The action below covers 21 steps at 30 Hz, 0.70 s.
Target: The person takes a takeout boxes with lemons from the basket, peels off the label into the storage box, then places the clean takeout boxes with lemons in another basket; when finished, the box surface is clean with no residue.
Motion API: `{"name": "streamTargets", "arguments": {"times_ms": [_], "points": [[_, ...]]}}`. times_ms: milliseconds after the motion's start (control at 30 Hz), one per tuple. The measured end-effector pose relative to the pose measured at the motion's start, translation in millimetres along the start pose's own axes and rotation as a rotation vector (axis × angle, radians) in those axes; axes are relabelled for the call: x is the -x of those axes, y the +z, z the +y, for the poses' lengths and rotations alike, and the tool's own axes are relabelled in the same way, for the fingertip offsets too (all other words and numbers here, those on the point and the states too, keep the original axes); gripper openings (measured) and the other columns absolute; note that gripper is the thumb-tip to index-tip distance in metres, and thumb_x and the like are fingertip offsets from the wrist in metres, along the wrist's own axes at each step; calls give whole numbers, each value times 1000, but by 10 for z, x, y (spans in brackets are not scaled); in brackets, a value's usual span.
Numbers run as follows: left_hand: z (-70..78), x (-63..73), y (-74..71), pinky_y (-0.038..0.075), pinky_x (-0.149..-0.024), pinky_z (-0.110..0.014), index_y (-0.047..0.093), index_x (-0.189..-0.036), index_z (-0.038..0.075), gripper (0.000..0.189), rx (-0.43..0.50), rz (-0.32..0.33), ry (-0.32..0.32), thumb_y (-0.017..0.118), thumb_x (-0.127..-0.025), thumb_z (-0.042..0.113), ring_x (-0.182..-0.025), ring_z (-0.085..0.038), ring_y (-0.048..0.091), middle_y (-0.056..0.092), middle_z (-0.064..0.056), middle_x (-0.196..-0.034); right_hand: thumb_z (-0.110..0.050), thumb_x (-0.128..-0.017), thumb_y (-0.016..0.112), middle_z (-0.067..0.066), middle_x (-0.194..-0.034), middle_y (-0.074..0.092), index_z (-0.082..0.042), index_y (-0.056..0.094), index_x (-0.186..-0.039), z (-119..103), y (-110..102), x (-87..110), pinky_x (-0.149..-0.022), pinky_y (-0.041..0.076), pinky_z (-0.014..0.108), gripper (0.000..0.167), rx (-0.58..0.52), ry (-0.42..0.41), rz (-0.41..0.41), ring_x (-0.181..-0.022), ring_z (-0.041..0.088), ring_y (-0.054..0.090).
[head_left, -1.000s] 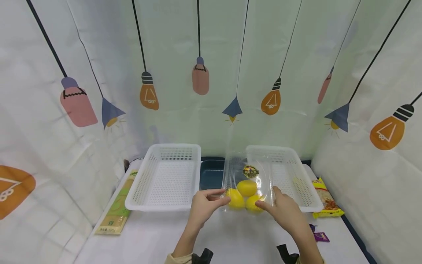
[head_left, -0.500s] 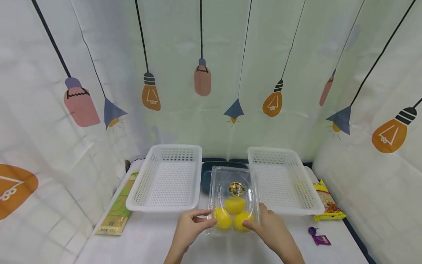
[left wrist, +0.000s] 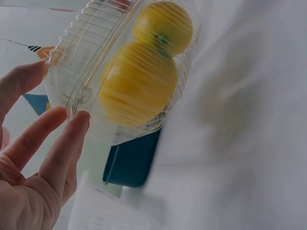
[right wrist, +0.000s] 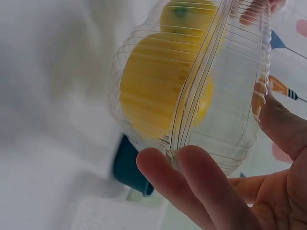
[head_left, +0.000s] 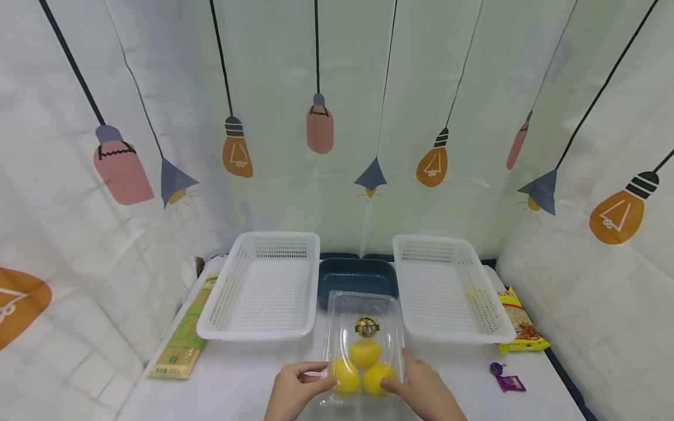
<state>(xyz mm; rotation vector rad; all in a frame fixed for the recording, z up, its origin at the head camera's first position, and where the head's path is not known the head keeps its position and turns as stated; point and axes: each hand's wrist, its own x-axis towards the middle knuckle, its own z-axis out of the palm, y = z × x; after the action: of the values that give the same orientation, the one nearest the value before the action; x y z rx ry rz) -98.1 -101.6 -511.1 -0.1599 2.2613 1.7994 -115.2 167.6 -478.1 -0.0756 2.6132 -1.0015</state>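
A clear plastic clamshell box (head_left: 347,316) with a round black-and-gold label holds three yellow lemons (head_left: 364,354). Both of my hands hold it above the white table, one at each side. My left hand (head_left: 295,389) grips the left edge between thumb and fingers; in the left wrist view the fingertips (left wrist: 76,122) meet the rim seam. On the opposite side my right hand (head_left: 423,390) grips the box, its thumb on the lid. The right wrist view shows its fingertips (right wrist: 196,155) at the rim and the lid closed over the lemons (right wrist: 158,86).
White perforated baskets stand at left (head_left: 263,286) and right (head_left: 447,292), with a dark teal tray (head_left: 358,275) between them. A green-and-tan packet (head_left: 184,333) lies far left. At right are a yellow snack bag (head_left: 521,321) and purple wrapped candies (head_left: 509,383).
Both hands have brought the lemon box back toward me and slightly left, away from the right basket. The teal tray now shows more fully behind it.
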Motion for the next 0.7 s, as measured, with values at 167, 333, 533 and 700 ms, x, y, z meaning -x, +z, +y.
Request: {"name": "streamTargets", "arguments": {"times_ms": [167,333,533,700], "points": [[-157,-32,-8,62,-73,-34,74,-114,4,49,4,-15,-27,82,-79,36,-85,-14,74,77,-14,-106,-54,-81,73,21,-118,70,3,47,-138,71,90,-14,-84,54,64,85,10,-53,-11,-95,26,68],[-243,-75,-3,62,-74,-35,73,-115,1,51,7,-33,-51,81,-80,36,-86,-15,74,76,-15,-109,-54,-81,73,22,-113,71,7,47,-136,126,151,-45,-82,55,64,86,41,-68,-10,-93,29,69],[-336,-125,20,62,-75,-38,72,-116,0,51,23,-60,-84,81,-80,36,-85,-17,74,78,-14,-102,-50,-80,77,19,-108,71,5,50,-132,180,224,-92,-82,55,61,81,49,-19,-23,-89,26,67],[-407,-160,12,63,-75,-39,71,-117,-1,54,15,-88,-95,81,-80,37,-86,-21,75,77,-17,-102,-45,-79,79,19,-98,71,6,53,-124,210,294,-107,-78,56,58,73,86,-2,-6,-86,32,68]]}}
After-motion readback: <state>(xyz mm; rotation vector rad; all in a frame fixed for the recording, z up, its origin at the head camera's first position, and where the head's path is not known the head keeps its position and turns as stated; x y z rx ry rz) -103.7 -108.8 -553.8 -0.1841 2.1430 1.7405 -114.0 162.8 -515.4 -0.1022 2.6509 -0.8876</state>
